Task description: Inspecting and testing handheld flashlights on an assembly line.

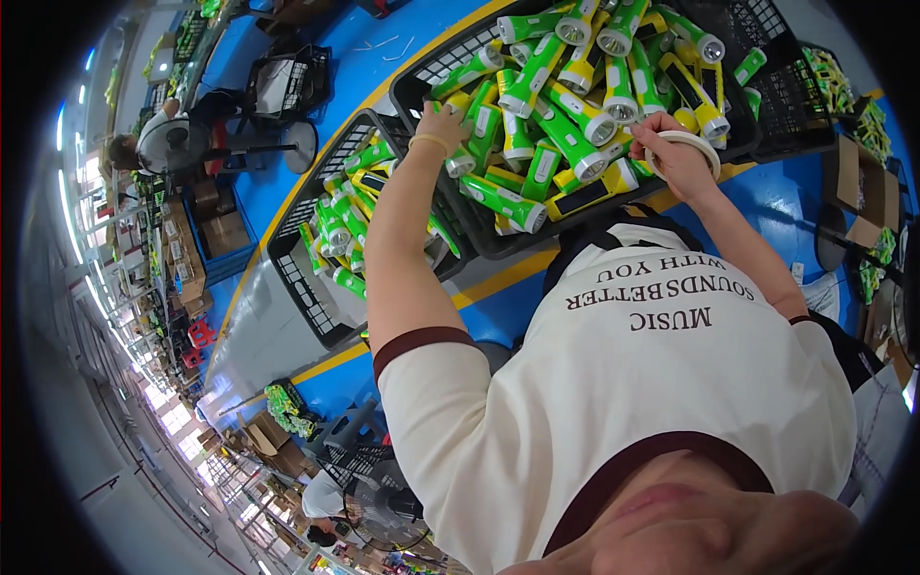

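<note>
A black plastic crate (494, 247) in front of me is heaped with green-and-white and yellow-and-white flashlights (567, 144). At the crate's left side my left hand (441, 126) is closed, a bit of green flashlight showing at its fingertips; its fingers are partly hidden. A thin tan band (428, 141) circles that wrist. Above the heap's right side, my right hand (678, 161) is closed on a cream-white ring like a roll of tape (707, 146), which loops around the hand. Its fingertips are close to a flashlight head (621, 109).
A second black crate (309, 305) of flashlights stands against the left side, and another dark crate (791, 115) lies to the right. Cardboard boxes (858, 187) stand at the far right. Standing fans (174, 146) and other people (321, 503) are farther off to the left.
</note>
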Tool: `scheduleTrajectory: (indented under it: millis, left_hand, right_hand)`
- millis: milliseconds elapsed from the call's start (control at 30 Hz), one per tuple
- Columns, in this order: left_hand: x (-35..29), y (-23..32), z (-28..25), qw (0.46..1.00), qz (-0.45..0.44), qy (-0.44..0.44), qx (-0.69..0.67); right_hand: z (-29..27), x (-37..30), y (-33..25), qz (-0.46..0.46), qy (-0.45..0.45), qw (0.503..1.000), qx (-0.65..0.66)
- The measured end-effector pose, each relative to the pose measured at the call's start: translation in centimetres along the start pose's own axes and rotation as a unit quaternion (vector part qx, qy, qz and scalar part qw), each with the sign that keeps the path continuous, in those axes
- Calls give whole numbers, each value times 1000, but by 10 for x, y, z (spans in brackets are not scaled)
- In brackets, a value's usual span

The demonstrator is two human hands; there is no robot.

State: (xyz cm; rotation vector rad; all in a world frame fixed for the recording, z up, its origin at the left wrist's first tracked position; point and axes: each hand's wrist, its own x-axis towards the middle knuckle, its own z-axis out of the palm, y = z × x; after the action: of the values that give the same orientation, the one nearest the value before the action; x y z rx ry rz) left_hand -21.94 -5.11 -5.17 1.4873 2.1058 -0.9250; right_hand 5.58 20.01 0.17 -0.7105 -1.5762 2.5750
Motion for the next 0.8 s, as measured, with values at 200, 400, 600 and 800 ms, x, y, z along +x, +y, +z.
scheduleTrajectory:
  millis: [200,400,600,800]
  left_hand:
    - [-29,-37,-8,966,-1,246,-81]
    - [-94,28,-82,484,55,421,-765]
    - [-120,138,-98,355,100,468,-803]
    - [-141,150,-84,337,71,476,-809]
  right_hand:
    - [-9,-11,-6,-17,16,1000,14]
    - [0,-13,-21,-27,-7,1000,5]
    - [66,-18,-51,-154,-257,952,-62]
    - [117,-22,-56,-104,-325,925,-170]
